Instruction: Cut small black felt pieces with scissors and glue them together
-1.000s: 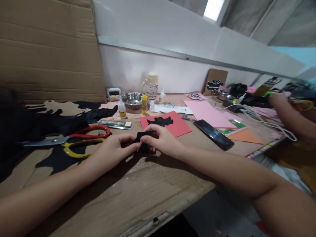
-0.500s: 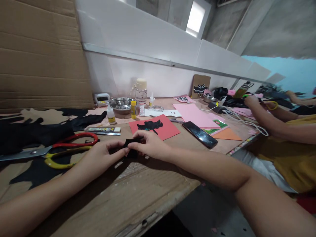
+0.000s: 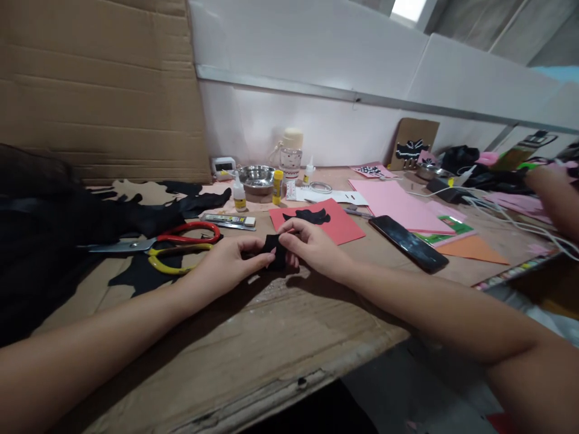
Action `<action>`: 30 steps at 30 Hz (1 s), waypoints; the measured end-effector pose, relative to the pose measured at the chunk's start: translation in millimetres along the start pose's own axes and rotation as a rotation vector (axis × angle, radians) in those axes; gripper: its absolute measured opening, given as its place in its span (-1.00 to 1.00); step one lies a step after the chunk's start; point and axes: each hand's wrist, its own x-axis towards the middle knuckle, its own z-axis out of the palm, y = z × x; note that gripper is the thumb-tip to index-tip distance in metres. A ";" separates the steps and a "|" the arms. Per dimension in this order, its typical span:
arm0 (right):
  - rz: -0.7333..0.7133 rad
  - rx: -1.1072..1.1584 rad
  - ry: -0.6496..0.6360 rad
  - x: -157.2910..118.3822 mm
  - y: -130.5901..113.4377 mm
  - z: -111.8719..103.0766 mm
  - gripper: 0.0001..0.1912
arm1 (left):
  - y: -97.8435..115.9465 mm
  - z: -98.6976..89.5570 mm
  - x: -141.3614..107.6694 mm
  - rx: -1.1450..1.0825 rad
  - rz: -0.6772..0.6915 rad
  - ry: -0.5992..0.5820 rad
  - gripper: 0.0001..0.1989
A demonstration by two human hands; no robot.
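Thumb tips of my left hand and right hand have parted, baring more of the small black piece. Red-and-yellow scissors lie leftward on the table; then my left fingers pinch the piece's left side, right fingers its right, near the red card.

black piece: partly behind fingers | co-worker's arm: cut off, right edge

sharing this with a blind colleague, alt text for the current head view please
A person's left hand and right hand hold a small black piece over a worn worktable. Beyond them lies a red card bearing a black cutout; red-and-yellow-handled scissors lie to the left, a smartphone to the right.
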 end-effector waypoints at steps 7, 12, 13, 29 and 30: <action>0.075 -0.078 0.002 1.1 -1.0 4.3 -0.85 | -0.5 -0.3 0.0 0.013 -0.003 0.012 -0.69; 0.052 -0.100 -0.010 -0.5 2.0 3.6 -0.83 | -1.7 1.3 1.3 0.001 0.016 0.006 -0.70; 0.043 -0.099 -0.017 -0.9 2.0 3.1 -0.80 | -2.5 1.7 1.6 -0.007 0.019 -0.003 -0.71; -0.218 -0.390 0.092 44.6 1.4 -11.3 -0.75 | 17.9 11.8 -10.0 -0.109 0.156 -0.019 -0.80; -0.240 -0.423 0.040 53.2 -3.5 -3.5 -0.75 | 20.2 12.5 -11.5 -0.106 0.168 -0.014 -0.77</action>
